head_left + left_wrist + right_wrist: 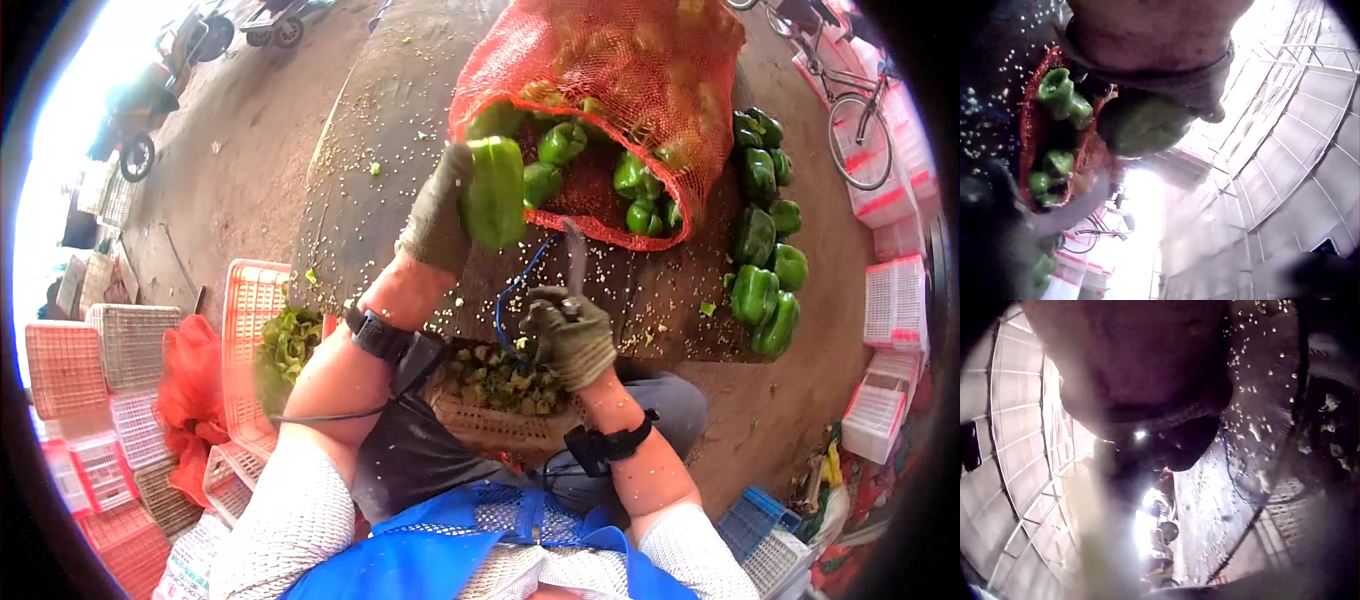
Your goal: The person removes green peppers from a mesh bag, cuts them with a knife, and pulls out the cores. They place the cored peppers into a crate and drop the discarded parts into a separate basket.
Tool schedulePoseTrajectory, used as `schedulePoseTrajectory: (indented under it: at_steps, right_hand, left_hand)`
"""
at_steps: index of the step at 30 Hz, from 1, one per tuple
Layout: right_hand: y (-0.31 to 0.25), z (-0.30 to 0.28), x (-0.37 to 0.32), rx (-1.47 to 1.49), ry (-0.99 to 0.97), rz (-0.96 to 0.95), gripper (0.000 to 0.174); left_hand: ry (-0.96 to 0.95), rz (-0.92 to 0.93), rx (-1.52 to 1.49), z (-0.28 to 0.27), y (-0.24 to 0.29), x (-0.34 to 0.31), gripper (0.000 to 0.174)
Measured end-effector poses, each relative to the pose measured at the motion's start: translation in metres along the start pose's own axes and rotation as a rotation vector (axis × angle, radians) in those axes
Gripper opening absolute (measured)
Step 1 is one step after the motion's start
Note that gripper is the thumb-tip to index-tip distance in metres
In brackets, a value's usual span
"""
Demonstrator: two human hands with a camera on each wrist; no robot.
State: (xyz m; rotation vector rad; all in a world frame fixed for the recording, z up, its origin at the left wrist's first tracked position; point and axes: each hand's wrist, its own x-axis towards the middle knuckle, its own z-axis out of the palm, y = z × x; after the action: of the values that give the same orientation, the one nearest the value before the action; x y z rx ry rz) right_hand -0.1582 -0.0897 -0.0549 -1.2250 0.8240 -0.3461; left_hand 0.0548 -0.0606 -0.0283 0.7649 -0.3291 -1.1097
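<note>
In the head view my gloved left hand [440,210] grips a large green bell pepper [495,195] in front of a red mesh bag's mouth. The left wrist view shows that bell pepper [1144,125] in shade, below the glove cuff. My right hand [572,340], also gloved, holds a knife [576,255] with its blade pointing away from me, over the table's near edge. Several more green peppers [636,178] lie inside the open mouth of the red mesh bag [610,60]. The right wrist view is mostly dark glove and blur.
Green peppers [756,295] form a row along the right edge of the dark table [370,220], which is strewn with pale seeds. A blue cord [500,310] lies near the knife. Cut pepper pieces [510,385] fill a crate below. An orange crate [250,350] stands at left.
</note>
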Motion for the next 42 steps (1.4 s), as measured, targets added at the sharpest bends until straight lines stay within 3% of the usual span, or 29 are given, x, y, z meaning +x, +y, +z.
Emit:
schedulePoseTrajectory:
  at_steps: [1,2,3,6,7,8,10,11,14,16,20,25,26,28,31,32,35,38,40,42]
  right_hand:
    - [-0.007,-0.005,0.0,-0.005,0.032,-0.072,0.019]
    - [-0.013,-0.01,0.0,-0.007,0.07,-0.142,0.021]
    - [-0.021,-0.013,-0.001,-0.075,0.062,-0.159,0.035]
    - [-0.009,-0.013,0.004,-0.062,0.048,-0.338,0.053]
    - [-0.013,-0.019,0.001,-0.108,-0.031,-0.236,0.07]
    - [-0.013,-0.02,0.003,-0.125,-0.004,-0.272,0.072]
    - [-0.01,-0.021,0.007,-0.159,0.04,-0.342,0.075]
    - [0.006,-0.026,0.013,-0.214,0.038,-0.27,0.077]
    - [-0.006,-0.018,0.004,-0.37,0.128,-0.465,0.077]
    - [-0.011,-0.018,0.003,-0.397,0.128,-0.406,0.08]
    - [-0.001,-0.027,0.0,-0.514,0.17,-0.425,0.083]
    - [-0.002,-0.04,-0.006,-0.477,0.064,-0.39,0.075]
    - [-0.004,-0.039,-0.008,-0.466,0.057,-0.361,0.069]
    - [-0.009,-0.037,-0.011,-0.445,0.046,-0.304,0.056]
    - [-0.017,-0.038,-0.011,-0.512,0.048,-0.223,0.038]
    - [-0.018,-0.04,-0.007,-0.504,0.024,-0.21,0.041]
    - [-0.011,-0.045,0.0,-0.357,-0.01,-0.067,0.047]
    - [-0.012,-0.035,0.0,0.201,-0.111,0.023,0.049]
    - [-0.026,-0.029,-0.005,0.318,-0.135,0.101,0.057]
    - [-0.028,-0.029,-0.006,0.387,-0.126,0.139,0.058]
  left_hand:
    - [-0.075,-0.12,-0.088,-0.005,-0.003,-0.007,0.07]
    - [-0.156,-0.109,-0.022,0.0,-0.006,-0.013,0.071]
    - [-0.239,-0.104,0.043,0.008,-0.009,-0.019,0.073]
    - [-0.275,-0.253,0.175,0.003,-0.035,-0.029,0.086]
    - [-0.332,-0.308,0.155,0.003,-0.038,-0.031,0.09]
    - [-0.385,-0.361,0.136,0.005,-0.035,-0.031,0.094]
    - [-0.319,-0.497,0.301,0.01,-0.019,-0.034,0.099]
    - [-0.319,-0.542,0.347,0.01,-0.014,-0.036,0.097]
    - [-0.245,-0.584,0.222,0.031,-0.013,-0.045,0.078]
    - [-0.246,-0.523,0.108,0.018,-0.044,-0.046,0.071]
    - [-0.144,-0.415,0.206,0.025,-0.056,-0.055,0.063]
    - [-0.232,-0.435,0.304,0.02,-0.056,-0.063,0.071]
    - [-0.265,-0.494,0.278,0.021,-0.053,-0.063,0.082]
    - [-0.273,-0.537,0.356,0.007,-0.053,-0.063,0.084]
    - [-0.4,-0.632,0.373,-0.006,-0.038,-0.047,0.079]
    - [-0.444,-0.633,0.363,-0.014,-0.033,-0.044,0.075]
    - [-0.548,-0.636,0.384,-0.026,-0.02,-0.035,0.078]
    - [-0.607,-0.668,0.375,-0.035,-0.008,-0.03,0.086]
    - [-0.614,-0.696,0.324,-0.037,0.001,-0.027,0.092]
    - [-0.541,-0.551,0.344,-0.046,0.008,-0.025,0.1]
